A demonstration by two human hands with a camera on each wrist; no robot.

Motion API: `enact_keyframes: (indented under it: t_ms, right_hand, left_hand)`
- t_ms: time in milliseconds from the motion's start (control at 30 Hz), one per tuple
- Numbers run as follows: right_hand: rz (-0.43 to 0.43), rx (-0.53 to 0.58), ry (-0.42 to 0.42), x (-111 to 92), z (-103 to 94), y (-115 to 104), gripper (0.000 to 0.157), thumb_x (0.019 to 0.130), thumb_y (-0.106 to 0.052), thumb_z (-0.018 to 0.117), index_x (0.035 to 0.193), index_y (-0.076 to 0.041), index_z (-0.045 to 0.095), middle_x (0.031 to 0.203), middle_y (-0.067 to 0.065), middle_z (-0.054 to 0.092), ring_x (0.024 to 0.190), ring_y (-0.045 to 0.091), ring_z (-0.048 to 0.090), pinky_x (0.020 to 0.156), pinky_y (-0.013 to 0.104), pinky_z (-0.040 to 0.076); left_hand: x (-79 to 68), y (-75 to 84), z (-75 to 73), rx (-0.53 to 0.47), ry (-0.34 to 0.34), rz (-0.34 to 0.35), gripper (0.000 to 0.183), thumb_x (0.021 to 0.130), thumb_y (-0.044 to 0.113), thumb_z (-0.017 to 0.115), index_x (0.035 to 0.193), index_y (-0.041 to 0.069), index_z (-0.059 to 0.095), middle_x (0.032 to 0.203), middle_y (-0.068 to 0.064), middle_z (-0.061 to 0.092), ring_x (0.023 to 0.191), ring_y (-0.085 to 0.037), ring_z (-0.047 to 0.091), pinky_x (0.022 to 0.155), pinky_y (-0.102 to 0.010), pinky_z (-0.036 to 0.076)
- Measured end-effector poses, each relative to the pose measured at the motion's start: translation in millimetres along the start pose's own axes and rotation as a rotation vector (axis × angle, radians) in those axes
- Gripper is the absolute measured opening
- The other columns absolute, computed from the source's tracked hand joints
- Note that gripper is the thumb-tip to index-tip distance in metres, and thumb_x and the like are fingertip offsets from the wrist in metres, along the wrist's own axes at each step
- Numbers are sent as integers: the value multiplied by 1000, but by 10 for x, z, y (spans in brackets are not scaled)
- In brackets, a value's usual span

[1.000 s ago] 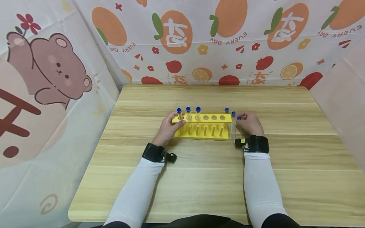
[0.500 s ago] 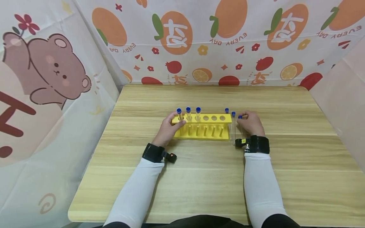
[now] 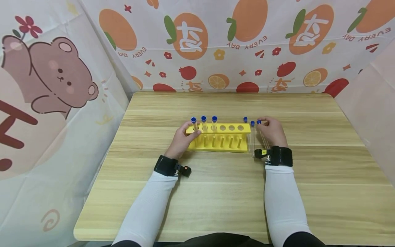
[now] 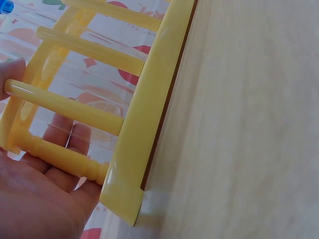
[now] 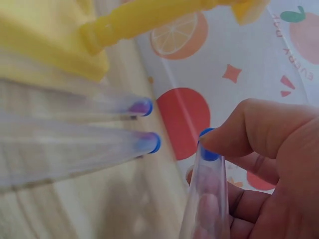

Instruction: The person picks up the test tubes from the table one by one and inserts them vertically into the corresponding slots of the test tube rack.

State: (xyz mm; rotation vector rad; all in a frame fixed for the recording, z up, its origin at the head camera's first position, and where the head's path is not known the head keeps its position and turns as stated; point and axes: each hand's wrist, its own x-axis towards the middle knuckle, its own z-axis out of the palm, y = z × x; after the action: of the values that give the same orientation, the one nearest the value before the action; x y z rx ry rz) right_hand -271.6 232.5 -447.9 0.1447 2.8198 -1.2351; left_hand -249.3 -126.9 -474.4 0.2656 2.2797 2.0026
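Observation:
My left hand (image 3: 182, 140) grips the left end of a yellow test tube rack (image 3: 218, 150), its thumb in front and fingers curled behind the end post (image 4: 65, 155). Three blue-capped test tubes (image 3: 204, 122) stand in the rack's left holes; the holes to their right hold nothing. By its blue cap, a clear test tube (image 5: 204, 199) is pinched between the thumb and fingers of my right hand (image 3: 273, 131), tilted and lifted off the table. Two more capped tubes (image 5: 75, 149) lie on the table between the rack and that hand.
The rack stands on a wood-grain table (image 3: 222, 202). Behind it hangs a fruit-printed cloth (image 3: 219, 72), and a bear-printed cloth (image 3: 58, 82) covers the left side. Each wrist wears a black band with a small camera (image 3: 186, 171).
The tube in my right hand has risen at its lower end and tilted, its cap shifting slightly away from me. My left hand and the rack have stayed in place.

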Motion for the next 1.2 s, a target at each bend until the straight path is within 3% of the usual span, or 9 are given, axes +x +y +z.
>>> enact_keyframes:
  t_ms: [200,400,600,967,1200]
  right_hand:
    - [-70,35,65,-30,-41,-77,40,95,-20,56,134,-12,59,99,13,58,78,25,51,64,32,44]
    - [-80,89,113,-66,-80,-168,39,95,-19,57,134,-13,59,98,11,58,68,22,55,56,28,49]
    - [-60,137,136,-111,-132,-265,43,95,-20,56,139,-18,55,103,9,55,70,20,57,58,28,54]
    - [-76,261,223,-191,-192,-401,49,96,-22,62,143,-19,51,99,2,54,73,12,67,59,26,57]
    - [-72,378,239,-228,-212,-465,51,93,-27,67,141,-17,54,98,1,55,80,15,68,63,24,58]
  left_hand:
    - [-15,17,1,4,3,5,42,93,33,69,129,15,58,153,-13,39,125,-26,50,90,-27,51]
    - [-12,35,-1,-12,-8,-17,41,94,27,68,130,12,57,154,-13,38,124,-27,50,89,-24,50]
    - [6,35,-2,-26,-16,-36,40,96,18,65,133,7,55,154,-16,37,119,-26,53,89,-25,50]
    - [-33,40,4,-10,1,-20,42,93,29,69,130,13,57,153,-11,38,116,-26,56,91,-29,50]
    - [-43,40,9,-3,6,-9,41,93,29,69,130,14,58,153,-11,39,115,-26,57,90,-28,51]
